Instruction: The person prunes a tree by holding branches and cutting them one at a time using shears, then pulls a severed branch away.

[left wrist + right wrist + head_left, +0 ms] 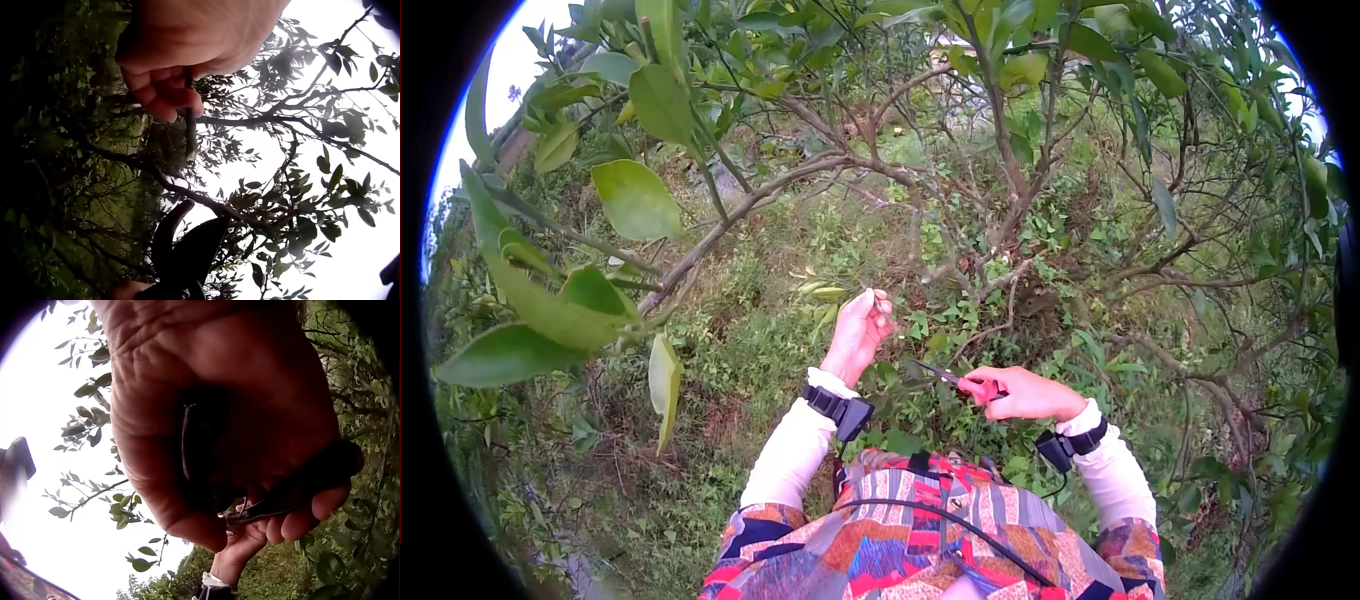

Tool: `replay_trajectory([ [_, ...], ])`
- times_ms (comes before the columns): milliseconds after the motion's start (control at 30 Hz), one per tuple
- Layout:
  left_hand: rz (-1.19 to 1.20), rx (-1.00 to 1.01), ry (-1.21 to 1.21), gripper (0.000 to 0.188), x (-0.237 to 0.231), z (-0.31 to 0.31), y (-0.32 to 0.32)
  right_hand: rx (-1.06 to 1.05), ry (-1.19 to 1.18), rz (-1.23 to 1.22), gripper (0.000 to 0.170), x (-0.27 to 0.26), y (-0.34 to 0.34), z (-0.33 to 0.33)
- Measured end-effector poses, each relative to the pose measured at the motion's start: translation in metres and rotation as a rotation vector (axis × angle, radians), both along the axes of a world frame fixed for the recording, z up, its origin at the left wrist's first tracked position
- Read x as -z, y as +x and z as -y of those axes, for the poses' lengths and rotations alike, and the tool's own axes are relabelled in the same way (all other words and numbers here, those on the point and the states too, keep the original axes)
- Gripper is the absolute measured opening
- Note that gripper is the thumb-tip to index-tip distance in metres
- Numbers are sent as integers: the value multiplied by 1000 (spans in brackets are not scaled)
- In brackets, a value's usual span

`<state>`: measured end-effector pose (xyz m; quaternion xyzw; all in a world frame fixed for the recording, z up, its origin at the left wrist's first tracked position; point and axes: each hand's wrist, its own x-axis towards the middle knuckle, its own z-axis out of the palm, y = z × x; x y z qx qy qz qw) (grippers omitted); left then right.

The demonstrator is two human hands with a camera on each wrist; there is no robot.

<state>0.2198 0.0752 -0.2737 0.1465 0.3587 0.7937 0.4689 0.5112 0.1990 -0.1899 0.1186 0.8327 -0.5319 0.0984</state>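
My left hand (862, 332) is raised over the undergrowth, fingers curled. Between its thumb and fingers it pinches a short twig (190, 136), whose blunt end sticks out in the left wrist view. Pale green leaves (825, 292) show just beyond that hand in the head view. To the right and slightly lower, my right hand (1037, 394) grips pruning shears (980, 388) by their red handles. Their dark blades point toward the left hand and stand apart in the left wrist view. In the right wrist view the palm and fingers wrap round the handles (312, 478).
A leafy tree branch (750, 200) arches across in front, with large leaves (635, 200) close at upper left. Bare forked branches (1015, 190) rise ahead, and more limbs (1220, 375) spread at right. Weeds and grass (730, 400) cover the ground below.
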Motion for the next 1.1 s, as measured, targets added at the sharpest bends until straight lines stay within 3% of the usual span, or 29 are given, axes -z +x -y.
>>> replay_trajectory([
  [233, -164, -231, -175, 24, 24, 64, -12, -48, 130, 127, 59, 0, -17, 11],
  [333, -166, -310, -231, 23, 22, 84, -25, -71, 140, 54, 60, 0, -33, 21],
  [433, -279, -333, -213, 23, 35, 106, -49, -39, 22, 66, 62, 6, -45, 25],
  [467, -174, -351, -127, 24, 35, 115, -51, -32, -51, 21, 63, 14, -51, 22],
  [533, -294, -438, -299, 23, 43, 121, -70, -21, 55, 121, 64, -1, -68, 30],
  [600, -288, -506, -320, 24, 52, 135, -88, -50, 102, -68, 64, 50, -77, 15],
  [667, -336, -567, -404, 24, 61, 155, -104, -68, 56, 153, 64, 2, -114, 47],
  [800, -343, -690, -460, 25, 77, 192, -127, -85, 20, 181, 60, 1, -156, 63],
  [1100, -377, -770, -798, 26, 123, 300, -173, -77, -72, 208, 55, 13, -263, 109],
])
